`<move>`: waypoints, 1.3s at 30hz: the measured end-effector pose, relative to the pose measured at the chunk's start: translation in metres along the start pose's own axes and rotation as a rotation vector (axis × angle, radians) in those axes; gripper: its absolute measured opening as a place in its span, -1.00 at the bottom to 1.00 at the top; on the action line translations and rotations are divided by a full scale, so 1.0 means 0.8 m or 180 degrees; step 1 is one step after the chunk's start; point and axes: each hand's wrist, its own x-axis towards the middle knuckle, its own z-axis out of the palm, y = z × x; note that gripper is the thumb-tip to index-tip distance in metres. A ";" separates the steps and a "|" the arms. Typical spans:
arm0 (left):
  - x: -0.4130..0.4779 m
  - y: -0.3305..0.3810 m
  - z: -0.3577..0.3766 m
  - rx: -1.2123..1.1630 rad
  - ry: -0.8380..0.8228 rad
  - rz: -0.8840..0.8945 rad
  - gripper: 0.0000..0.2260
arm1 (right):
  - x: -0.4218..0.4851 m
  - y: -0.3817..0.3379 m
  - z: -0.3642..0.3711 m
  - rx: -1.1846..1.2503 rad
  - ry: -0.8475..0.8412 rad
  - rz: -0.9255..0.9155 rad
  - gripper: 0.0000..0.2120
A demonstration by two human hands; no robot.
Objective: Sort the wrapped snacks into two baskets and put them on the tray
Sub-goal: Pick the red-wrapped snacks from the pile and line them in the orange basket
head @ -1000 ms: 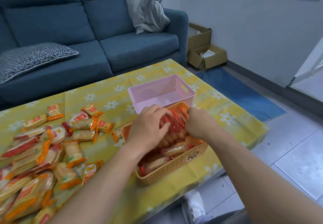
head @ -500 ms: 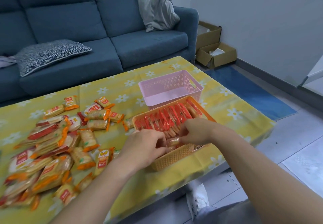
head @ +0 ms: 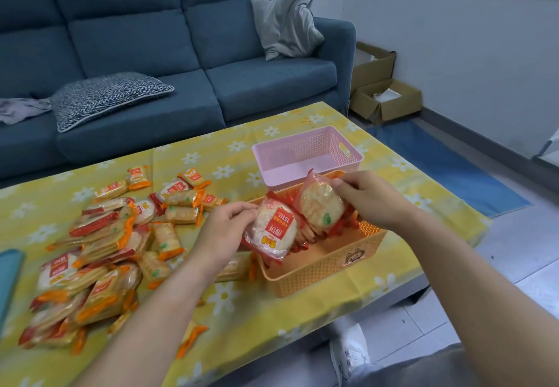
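An orange basket (head: 320, 268) sits near the table's front edge with several red-wrapped snacks inside. My left hand (head: 225, 228) pinches a red-wrapped round rice cracker (head: 272, 231) over the basket's left end. My right hand (head: 370, 199) pinches another red-wrapped round cracker (head: 320, 205), tilted up above the basket's middle. Right behind it stands a pink basket (head: 305, 157), nothing visible inside. A heap of orange- and red-wrapped snacks (head: 99, 250) lies on the table's left part.
A yellow flowered cloth (head: 242, 320) covers the table. A teal edge (head: 9, 271) shows at the far left. Behind the table stands a blue sofa (head: 145, 63) with cushions. Cardboard boxes (head: 384, 96) and a blue mat (head: 447, 163) lie on the floor to the right.
Both hands were down in the orange basket among the packets. Each has since lifted one round cracker packet up out of it. The camera has panned left.
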 end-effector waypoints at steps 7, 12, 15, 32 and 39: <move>-0.002 -0.006 0.014 -0.0863 0.0112 -0.0675 -0.75 | -0.002 -0.007 0.002 0.1085 -0.0384 0.0116 -0.78; -0.010 -0.002 0.028 -0.1043 0.0088 -0.0478 -0.79 | -0.002 -0.014 0.013 0.0904 -0.0220 0.0038 -0.83; -0.009 0.000 0.038 -0.1428 0.0347 -0.0486 -0.83 | -0.005 -0.021 0.019 0.0169 0.0289 -0.0155 -0.77; -0.013 -0.011 0.035 0.0087 -0.0019 0.0922 -0.86 | -0.023 -0.040 0.045 0.1218 -0.0444 0.0164 -0.58; -0.001 -0.036 0.013 0.1132 0.0455 0.1019 -0.72 | -0.015 -0.027 0.058 0.0092 -0.0109 0.0330 -0.74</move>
